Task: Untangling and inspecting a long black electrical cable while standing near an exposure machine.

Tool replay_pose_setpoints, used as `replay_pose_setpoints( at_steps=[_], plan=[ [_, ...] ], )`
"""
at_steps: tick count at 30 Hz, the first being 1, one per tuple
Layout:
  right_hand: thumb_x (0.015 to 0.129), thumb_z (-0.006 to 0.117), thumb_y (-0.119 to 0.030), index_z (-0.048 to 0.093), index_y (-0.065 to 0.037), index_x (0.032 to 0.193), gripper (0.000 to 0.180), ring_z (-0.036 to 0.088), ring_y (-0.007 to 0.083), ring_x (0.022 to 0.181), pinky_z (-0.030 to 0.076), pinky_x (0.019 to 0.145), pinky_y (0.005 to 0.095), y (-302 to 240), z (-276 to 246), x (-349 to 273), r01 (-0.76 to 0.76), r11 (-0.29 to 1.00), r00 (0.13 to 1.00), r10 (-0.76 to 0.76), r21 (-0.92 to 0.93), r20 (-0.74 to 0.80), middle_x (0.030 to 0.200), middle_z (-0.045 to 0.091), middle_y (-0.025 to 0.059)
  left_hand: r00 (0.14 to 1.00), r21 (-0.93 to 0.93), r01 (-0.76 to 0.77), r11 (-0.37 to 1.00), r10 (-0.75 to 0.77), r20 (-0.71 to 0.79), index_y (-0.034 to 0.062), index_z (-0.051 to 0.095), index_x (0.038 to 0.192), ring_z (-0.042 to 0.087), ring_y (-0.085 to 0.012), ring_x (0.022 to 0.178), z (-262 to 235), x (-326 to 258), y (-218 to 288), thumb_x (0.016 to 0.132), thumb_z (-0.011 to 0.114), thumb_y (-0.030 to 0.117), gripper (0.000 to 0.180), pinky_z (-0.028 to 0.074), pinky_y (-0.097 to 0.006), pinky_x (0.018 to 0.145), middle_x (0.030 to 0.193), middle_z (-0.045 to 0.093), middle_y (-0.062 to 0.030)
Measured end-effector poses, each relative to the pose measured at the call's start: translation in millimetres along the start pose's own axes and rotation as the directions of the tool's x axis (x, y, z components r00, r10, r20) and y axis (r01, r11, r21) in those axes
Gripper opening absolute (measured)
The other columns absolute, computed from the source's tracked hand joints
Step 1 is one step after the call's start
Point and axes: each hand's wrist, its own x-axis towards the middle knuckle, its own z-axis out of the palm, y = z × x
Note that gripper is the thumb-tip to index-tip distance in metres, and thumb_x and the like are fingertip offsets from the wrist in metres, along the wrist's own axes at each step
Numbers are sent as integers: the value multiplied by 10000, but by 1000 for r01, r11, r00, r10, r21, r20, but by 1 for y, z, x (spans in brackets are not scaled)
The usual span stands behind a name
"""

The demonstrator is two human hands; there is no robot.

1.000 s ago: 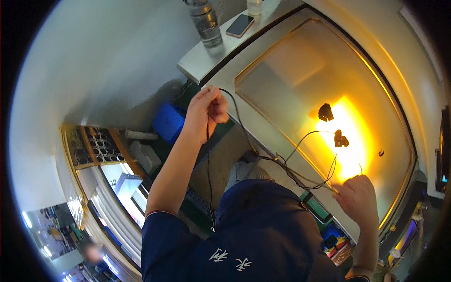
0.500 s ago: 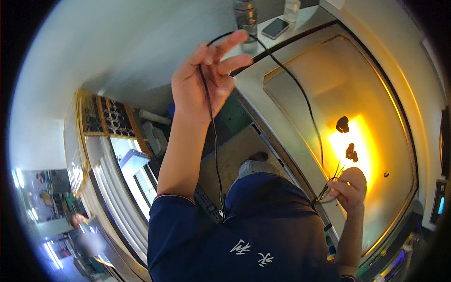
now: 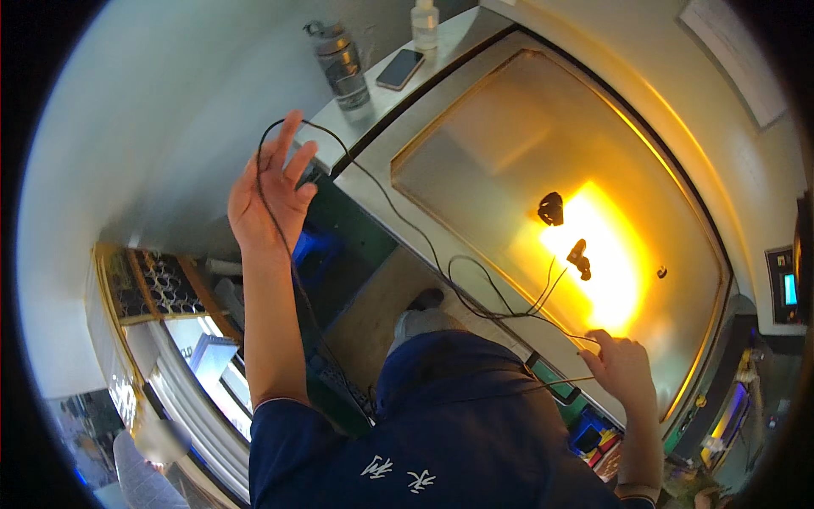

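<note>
A thin black cable hangs over the raised fingers of my left hand, which are spread apart. One side runs down along my left forearm; the other sweeps right across the bench's front edge. My right hand is closed at the near right of the bench, pinching a stretch of cable between thumb and fingers. Near it, thin leads go up to a small black clip-like piece lying in bright yellow light. Another black piece lies just beyond it. Their exact kind is hard to make out in the glare.
The recessed metal bench top has a raised rim. On its far ledge are a dark bottle, a phone and a small white bottle. A device with a lit screen stands right; a shelf is left.
My left hand has moved left and down in the picture, with the cable over its fingers. The cable now lies in a loose loop near the bench edge. My view has shifted right.
</note>
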Motion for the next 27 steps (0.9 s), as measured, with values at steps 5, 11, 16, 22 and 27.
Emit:
replay_pose_setpoints(
  at_steps=[5,11,16,22,27],
  plan=[
    [785,727,-422,632,-107,1128,475,686,299,834,540,730,408,47,90,43,-234,952,955,263,-198,137,879,706,126,962,91,117,989,-136,237,15,586,1247,348,-336,1382,71,82,-50,978,450,318,428,473,-479,971,1543,264,-174],
    [840,631,-360,684,-100,1004,313,685,296,874,542,747,414,98,156,45,-356,928,924,367,-110,105,902,702,137,549,459,-720,521,22,836,101,691,1115,304,-370,1395,124,180,-77,963,428,357,397,153,-606,1119,1477,409,-153],
    [793,601,-170,648,-102,909,143,684,296,783,539,677,437,146,121,26,-575,817,754,547,37,-363,826,679,119,244,102,-860,-500,-227,943,164,693,1106,300,-377,1398,163,224,-98,947,443,342,345,115,-644,1096,1444,472,-91],
    [819,562,-36,580,-98,1122,310,593,215,654,493,606,352,190,99,-41,-360,700,494,704,617,-510,801,595,64,206,-140,-705,-696,-390,898,158,650,1130,324,-204,1406,170,296,-88,910,551,375,324,292,-512,1066,1484,414,29],
    [848,538,-19,498,-70,1312,468,419,116,559,408,553,225,168,82,-78,779,-139,299,940,612,-167,800,469,9,430,-267,-528,-806,-525,735,209,663,1103,368,-158,1380,214,361,-60,884,621,344,261,265,-517,1073,1376,531,88]
  ],
)
